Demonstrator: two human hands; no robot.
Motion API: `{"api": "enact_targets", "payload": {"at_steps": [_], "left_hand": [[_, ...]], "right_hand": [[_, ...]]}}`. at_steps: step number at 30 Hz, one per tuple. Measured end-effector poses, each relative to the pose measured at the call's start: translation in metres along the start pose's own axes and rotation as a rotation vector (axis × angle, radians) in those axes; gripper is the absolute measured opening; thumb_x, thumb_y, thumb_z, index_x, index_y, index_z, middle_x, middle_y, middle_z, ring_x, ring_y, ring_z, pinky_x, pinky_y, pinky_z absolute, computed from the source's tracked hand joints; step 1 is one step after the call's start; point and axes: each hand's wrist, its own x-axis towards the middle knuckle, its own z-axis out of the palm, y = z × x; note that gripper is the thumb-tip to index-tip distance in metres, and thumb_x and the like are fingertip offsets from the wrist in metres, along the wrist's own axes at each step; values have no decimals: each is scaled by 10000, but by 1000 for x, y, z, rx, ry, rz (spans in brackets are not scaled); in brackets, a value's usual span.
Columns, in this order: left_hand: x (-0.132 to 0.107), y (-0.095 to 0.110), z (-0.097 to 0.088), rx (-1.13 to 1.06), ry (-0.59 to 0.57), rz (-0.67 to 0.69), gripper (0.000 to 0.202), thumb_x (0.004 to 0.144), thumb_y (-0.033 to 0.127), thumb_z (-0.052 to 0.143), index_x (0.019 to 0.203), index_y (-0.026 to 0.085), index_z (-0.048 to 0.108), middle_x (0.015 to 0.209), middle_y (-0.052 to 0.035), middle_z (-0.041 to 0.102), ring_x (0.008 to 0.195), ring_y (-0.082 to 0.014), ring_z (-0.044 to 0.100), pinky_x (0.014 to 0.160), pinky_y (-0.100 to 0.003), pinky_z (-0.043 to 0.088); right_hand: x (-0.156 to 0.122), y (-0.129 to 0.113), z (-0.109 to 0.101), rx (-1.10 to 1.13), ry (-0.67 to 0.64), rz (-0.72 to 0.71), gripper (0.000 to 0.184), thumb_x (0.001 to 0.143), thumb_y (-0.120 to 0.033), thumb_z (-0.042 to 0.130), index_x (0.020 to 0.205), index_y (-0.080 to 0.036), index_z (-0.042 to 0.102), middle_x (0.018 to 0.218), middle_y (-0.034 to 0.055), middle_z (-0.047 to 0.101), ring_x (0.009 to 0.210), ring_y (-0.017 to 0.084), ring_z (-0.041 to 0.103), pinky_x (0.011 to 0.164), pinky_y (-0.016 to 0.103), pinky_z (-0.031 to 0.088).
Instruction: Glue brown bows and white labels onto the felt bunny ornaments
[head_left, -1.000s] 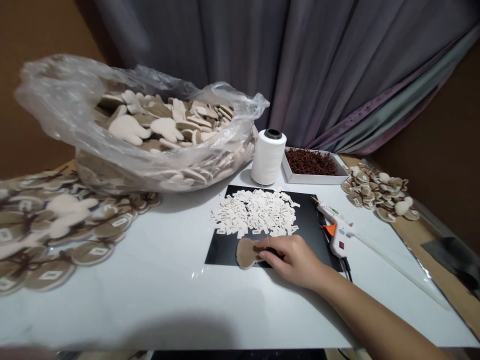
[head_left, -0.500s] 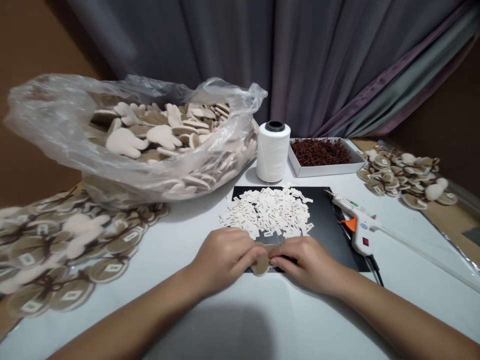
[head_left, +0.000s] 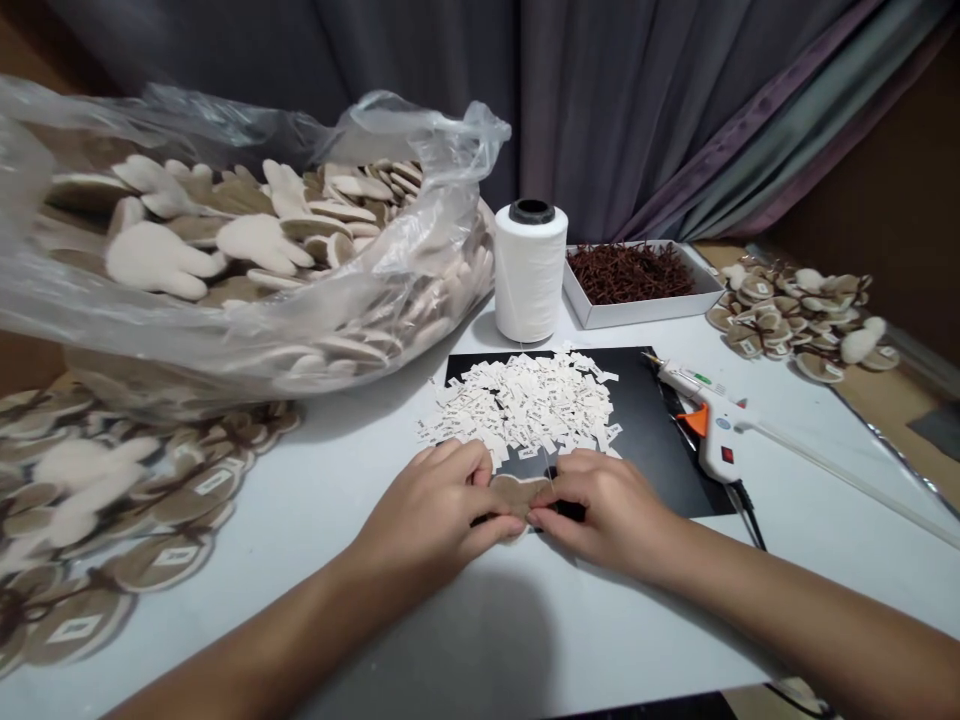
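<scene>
A small brown felt piece with a pale edge and rounded lobes [head_left: 517, 490] is between my hands, over the near edge of a black mat. My left hand [head_left: 435, 505] pinches its left side between thumb and fingers. On its right side, the fingertips of my right hand [head_left: 611, 505] are closed together on a thin white thread [head_left: 548, 465], close against the felt. That thread comes from the direction of a large white thread cone [head_left: 531, 275]. Just behind the felt piece lies a heap of small white printed labels [head_left: 525, 400]. My fingers hide part of the piece.
A clear plastic bag [head_left: 450, 290] full of felt pieces stands at the left back. Labelled pieces with brown bows [head_left: 165, 560] lie left, others [head_left: 795, 310] far right. A box [head_left: 637, 315] holds brown ties. A glue gun [head_left: 709, 420] rests on the black mat [head_left: 645, 420].
The view has shifted, so most things sit further left and higher. My left thumb and fingers have moved lower on the felt piece, near my right fingertips, baring its upper lobes.
</scene>
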Motion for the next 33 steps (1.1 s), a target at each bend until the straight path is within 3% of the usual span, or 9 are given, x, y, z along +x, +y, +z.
{"api": "enact_targets", "payload": {"at_steps": [4, 8, 15, 29, 33], "left_hand": [[-1, -1, 2, -29, -7, 23, 102, 804, 288, 619, 801, 260, 717, 894, -10, 573, 811, -168, 515, 712, -291, 371], [-2, -2, 6, -71, -15, 55, 136, 834, 291, 579, 829, 255, 711, 930, -5, 604, 829, -161, 546, 729, -281, 397], [-2, 0, 6, -64, 4, 75, 121, 811, 257, 593, 829, 272, 711, 926, 16, 652, 858, -164, 581, 749, -295, 396], [-1, -1, 13, -25, 102, 130, 134, 777, 197, 552, 770, 229, 682, 871, 22, 705, 890, -183, 599, 810, -323, 401], [2, 1, 14, -51, 49, 45, 117, 706, 246, 584, 796, 182, 621, 801, -11, 667, 826, -194, 584, 775, -334, 411]], "right_hand": [[1, 2, 0, 7, 58, -132, 146, 821, -257, 591, 784, -197, 718, 631, 12, 463, 636, 145, 440, 579, 253, 319], [4, 3, -2, 56, 105, -224, 151, 821, -262, 580, 782, -166, 690, 638, 10, 438, 639, 149, 425, 599, 262, 344], [7, 2, -1, 10, 55, -156, 212, 715, -267, 651, 905, -175, 658, 706, 10, 485, 689, 160, 441, 668, 290, 365], [9, -3, 12, -11, 68, -131, 40, 683, -187, 589, 722, -178, 584, 653, 1, 481, 677, 160, 432, 655, 279, 351], [9, -2, 12, -48, 61, -141, 21, 680, -174, 584, 699, -168, 589, 642, 9, 493, 671, 162, 425, 635, 278, 340]]}}
